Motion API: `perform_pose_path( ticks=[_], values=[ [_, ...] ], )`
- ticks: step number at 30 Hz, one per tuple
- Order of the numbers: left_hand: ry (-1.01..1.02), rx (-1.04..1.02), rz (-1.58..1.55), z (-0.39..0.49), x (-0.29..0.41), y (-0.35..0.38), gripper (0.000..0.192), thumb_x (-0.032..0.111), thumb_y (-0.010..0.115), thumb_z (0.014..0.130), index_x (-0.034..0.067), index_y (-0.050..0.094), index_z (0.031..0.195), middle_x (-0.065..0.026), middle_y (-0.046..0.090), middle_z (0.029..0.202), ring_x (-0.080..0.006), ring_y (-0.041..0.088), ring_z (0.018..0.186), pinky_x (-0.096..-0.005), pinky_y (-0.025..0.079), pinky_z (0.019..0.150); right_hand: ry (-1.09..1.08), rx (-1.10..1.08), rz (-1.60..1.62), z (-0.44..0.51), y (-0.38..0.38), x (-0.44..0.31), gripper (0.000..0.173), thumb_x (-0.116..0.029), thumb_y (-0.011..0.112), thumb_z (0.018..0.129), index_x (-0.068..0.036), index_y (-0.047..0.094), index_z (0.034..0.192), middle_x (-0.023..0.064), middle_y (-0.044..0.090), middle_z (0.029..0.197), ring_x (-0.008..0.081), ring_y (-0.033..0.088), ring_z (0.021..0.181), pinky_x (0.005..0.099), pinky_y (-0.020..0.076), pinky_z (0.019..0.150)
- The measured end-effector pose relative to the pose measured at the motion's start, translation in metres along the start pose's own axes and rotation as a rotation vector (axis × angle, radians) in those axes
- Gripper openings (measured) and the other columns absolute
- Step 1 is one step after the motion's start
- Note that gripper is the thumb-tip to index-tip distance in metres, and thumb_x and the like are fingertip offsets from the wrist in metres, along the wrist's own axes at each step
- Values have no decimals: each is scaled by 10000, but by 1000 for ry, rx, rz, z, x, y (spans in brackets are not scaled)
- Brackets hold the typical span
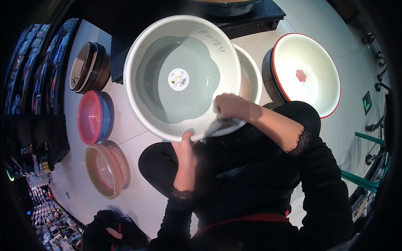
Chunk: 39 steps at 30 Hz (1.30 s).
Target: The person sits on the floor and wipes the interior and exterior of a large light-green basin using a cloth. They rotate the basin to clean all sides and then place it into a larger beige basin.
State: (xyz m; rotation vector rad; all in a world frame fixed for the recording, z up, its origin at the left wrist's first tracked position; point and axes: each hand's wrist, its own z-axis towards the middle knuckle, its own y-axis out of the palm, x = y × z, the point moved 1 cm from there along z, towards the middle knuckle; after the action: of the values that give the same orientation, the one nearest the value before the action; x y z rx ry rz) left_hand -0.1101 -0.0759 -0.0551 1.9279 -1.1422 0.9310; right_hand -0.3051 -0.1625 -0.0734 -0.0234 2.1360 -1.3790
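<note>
A large white plastic basin [188,125] with a grey flower-shaped floor is tilted towards me in front of my knees. A round label [178,79] sticks to its floor, and its inner wall bears writing. My left hand [186,150] grips the near rim, thumb over the inside. Against the right part of the rim is my right hand [231,106], its fingers curled around what looks like a greyish cloth [216,126]; blur keeps its shape unclear. Behind, a second white basin [253,69] is partly hidden by the first.
A stack of white basins with a red rim [309,75] stands right. On the left floor are dark-rimmed basins [94,67], pink and blue basins [89,117] and peach basins [102,171]. A black low platform [251,23] is ahead. A person [110,230] is at lower left, beside stocked shelves [59,216].
</note>
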Motion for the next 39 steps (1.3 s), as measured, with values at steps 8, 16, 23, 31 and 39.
perform_pose_path(
  ticks=[8, 16, 23, 31, 39],
  values=[
    [-19, -27, 2, 3, 6, -1, 557, 36, 609, 728, 21, 433, 1256, -103, 548, 1106, -237, 573, 982, -386, 512, 746, 116, 336, -343, 6, 3, 21, 148, -91, 694, 666, -37, 710, 803, 137, 644, 722, 280, 614, 634, 336, 521, 611],
    [63, 21, -66, 0, -7, 0, 512, 2, 602, 732, 14, 458, 1223, -95, 559, 1099, -212, 585, 970, -343, 511, 732, -46, -417, 522, 5, -10, -1, 225, -49, 650, 673, -29, 722, 886, 108, 690, 840, 295, 647, 858, 348, 503, 766],
    [295, 125, -296, 2, 1, 4, 466, -34, 589, 753, 14, 483, 1204, -92, 575, 1106, -195, 592, 968, -300, 496, 739, -45, 676, -173, -8, -51, -18, 324, -33, 615, 774, -102, 679, 1084, 105, 595, 1055, 302, 533, 1040, 413, 447, 860],
    [413, 175, -392, 1, 4, 0, 483, -19, 589, 772, -9, 474, 1240, -115, 572, 1156, -208, 593, 1016, -319, 517, 787, -126, 940, 680, -5, -92, 5, 329, 1, 571, 845, -80, 604, 1163, 54, 566, 1106, 187, 550, 1027, 300, 450, 896],
    [444, 228, -440, 2, -1, -1, 460, 1, 598, 793, -33, 475, 1235, -115, 570, 1165, -207, 587, 1041, -322, 513, 827, -86, 533, 1575, -4, -74, -6, 358, -131, 513, 957, -70, 465, 1307, 52, 588, 1184, 111, 565, 1071, 281, 451, 941]
  ],
)
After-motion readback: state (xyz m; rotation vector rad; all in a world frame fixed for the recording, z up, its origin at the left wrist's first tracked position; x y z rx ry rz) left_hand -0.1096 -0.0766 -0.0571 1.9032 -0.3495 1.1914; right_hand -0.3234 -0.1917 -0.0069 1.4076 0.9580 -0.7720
